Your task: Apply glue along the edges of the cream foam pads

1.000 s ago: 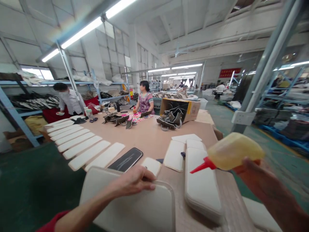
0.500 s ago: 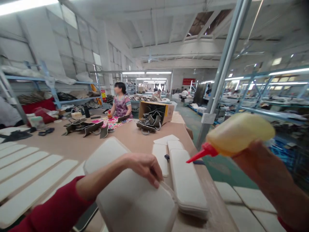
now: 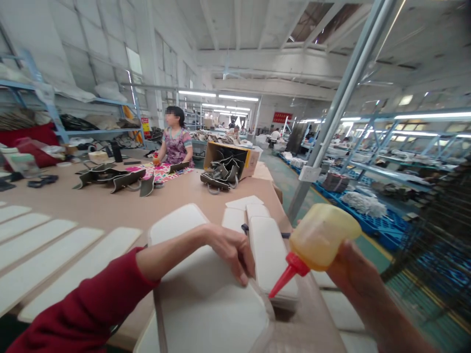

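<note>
My left hand [image 3: 231, 250] is closed in a pinch on the upper right edge of a large white panel [image 3: 213, 304] with rounded corners. In my right hand [image 3: 349, 264] is a squeeze bottle [image 3: 320, 235] of yellowish liquid, tilted so its red nozzle [image 3: 285, 277] points down and left. The nozzle tip hangs close to the panel's right edge; whether it touches I cannot tell. Behind the panel lies another white panel [image 3: 178, 223]. A stack of narrow white panels [image 3: 270, 250] sits just beyond the nozzle.
Rows of long white strips [image 3: 73, 250] cover the table's left side. Farther back are dark curved pieces [image 3: 125, 181] and a cardboard box [image 3: 250, 164] with dark pieces spilling out. A co-worker [image 3: 176, 142] is at the far side. A metal post [image 3: 324, 122] rises at the right.
My right hand has brought the bottle down and left, its nozzle now steeper and nearer the panel edge. My left hand still pinches the panel. The view has shifted down and right.
</note>
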### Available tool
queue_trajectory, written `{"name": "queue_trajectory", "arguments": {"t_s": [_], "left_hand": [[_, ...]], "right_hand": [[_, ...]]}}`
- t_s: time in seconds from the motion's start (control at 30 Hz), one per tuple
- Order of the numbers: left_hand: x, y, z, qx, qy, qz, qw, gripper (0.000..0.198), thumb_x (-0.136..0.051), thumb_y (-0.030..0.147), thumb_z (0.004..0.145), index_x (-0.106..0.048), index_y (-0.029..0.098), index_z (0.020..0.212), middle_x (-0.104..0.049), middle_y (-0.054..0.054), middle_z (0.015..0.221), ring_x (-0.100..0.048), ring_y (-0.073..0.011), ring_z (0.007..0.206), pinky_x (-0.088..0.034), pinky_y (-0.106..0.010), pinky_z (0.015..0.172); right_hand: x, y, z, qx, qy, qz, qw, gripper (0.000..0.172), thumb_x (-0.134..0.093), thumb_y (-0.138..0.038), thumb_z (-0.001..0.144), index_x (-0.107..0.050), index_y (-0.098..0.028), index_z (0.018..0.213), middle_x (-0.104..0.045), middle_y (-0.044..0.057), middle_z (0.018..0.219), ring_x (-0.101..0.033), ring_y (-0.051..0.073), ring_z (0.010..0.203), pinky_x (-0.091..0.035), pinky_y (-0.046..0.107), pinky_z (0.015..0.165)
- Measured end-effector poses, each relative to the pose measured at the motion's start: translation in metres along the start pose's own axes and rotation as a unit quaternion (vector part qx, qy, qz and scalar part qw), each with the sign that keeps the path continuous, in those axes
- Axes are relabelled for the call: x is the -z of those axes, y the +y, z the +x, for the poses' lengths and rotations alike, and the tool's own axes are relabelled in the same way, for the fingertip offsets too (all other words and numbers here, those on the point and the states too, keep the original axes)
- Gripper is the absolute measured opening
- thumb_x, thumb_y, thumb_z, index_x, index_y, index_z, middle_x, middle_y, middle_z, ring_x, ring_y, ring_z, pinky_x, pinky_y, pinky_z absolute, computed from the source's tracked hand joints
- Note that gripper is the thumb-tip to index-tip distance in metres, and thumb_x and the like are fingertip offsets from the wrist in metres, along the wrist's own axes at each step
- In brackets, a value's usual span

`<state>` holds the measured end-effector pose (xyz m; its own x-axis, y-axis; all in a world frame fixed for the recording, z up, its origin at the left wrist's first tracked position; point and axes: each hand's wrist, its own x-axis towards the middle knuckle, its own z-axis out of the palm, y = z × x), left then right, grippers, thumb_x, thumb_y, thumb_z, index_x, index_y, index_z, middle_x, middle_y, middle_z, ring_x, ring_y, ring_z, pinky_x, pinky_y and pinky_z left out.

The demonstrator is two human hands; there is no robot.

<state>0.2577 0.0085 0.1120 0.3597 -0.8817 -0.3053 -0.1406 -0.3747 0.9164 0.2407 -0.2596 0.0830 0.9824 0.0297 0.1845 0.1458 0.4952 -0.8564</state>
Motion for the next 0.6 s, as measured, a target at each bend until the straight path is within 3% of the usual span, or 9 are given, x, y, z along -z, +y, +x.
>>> {"name": "queue_trajectory", "arguments": {"t_s": [0.1,0.2,0.33,0.5,0.6], "left_hand": [[-0.005,0.005,0.008,-0.005,-0.008,0.005,1.000,0.032,-0.081,0.032,0.062,-0.078,0.011,0.085,-0.074,0.000,0.076,-0.063,-0.0186,0.076,-0.050,-0.021,0.070],[-0.011,0.012,0.016,0.004,-0.011,0.011,1.000,0.034,-0.082,0.035,0.062,-0.078,0.011,0.087,-0.075,0.000,0.076,-0.064,-0.0194,0.077,-0.050,-0.022,0.071],[-0.020,0.022,0.025,0.018,-0.030,-0.002,0.999,0.040,-0.082,0.039,0.062,-0.078,0.011,0.091,-0.075,-0.001,0.078,-0.066,-0.0202,0.080,-0.050,-0.023,0.078],[-0.029,0.029,0.034,0.021,-0.036,-0.011,0.999,0.048,-0.086,0.042,0.054,-0.078,0.011,0.090,-0.075,-0.001,0.079,-0.068,-0.0234,0.082,-0.051,-0.027,0.082],[-0.033,0.031,0.037,0.022,-0.034,-0.013,0.999,0.042,-0.084,0.038,0.059,-0.078,0.011,0.090,-0.075,0.000,0.078,-0.068,-0.0223,0.083,-0.050,-0.025,0.083]], "right_hand": [[0.016,-0.002,0.002,-0.015,-0.044,0.006,0.999,0.057,-0.088,-0.042,0.060,-0.067,-0.026,0.110,-0.066,0.009,0.111,-0.064,0.029,0.097,-0.056,0.039,0.080],[0.025,-0.006,0.003,-0.027,-0.077,0.007,0.997,0.063,-0.089,-0.045,0.058,-0.065,-0.027,0.114,-0.066,0.011,0.110,-0.064,0.031,0.097,-0.055,0.042,0.080],[0.023,-0.014,0.000,-0.019,-0.093,-0.001,0.996,0.068,-0.090,-0.047,0.055,-0.065,-0.025,0.114,-0.067,0.013,0.105,-0.066,0.033,0.092,-0.056,0.046,0.077],[0.020,-0.019,-0.007,-0.027,-0.081,0.026,0.996,0.067,-0.092,-0.047,0.050,-0.067,-0.024,0.107,-0.066,0.015,0.108,-0.060,0.039,0.105,-0.050,0.051,0.087],[0.022,-0.021,-0.010,-0.014,-0.087,0.029,0.996,0.063,-0.091,-0.049,0.052,-0.068,-0.024,0.105,-0.067,0.015,0.107,-0.058,0.038,0.108,-0.049,0.051,0.089]]}}
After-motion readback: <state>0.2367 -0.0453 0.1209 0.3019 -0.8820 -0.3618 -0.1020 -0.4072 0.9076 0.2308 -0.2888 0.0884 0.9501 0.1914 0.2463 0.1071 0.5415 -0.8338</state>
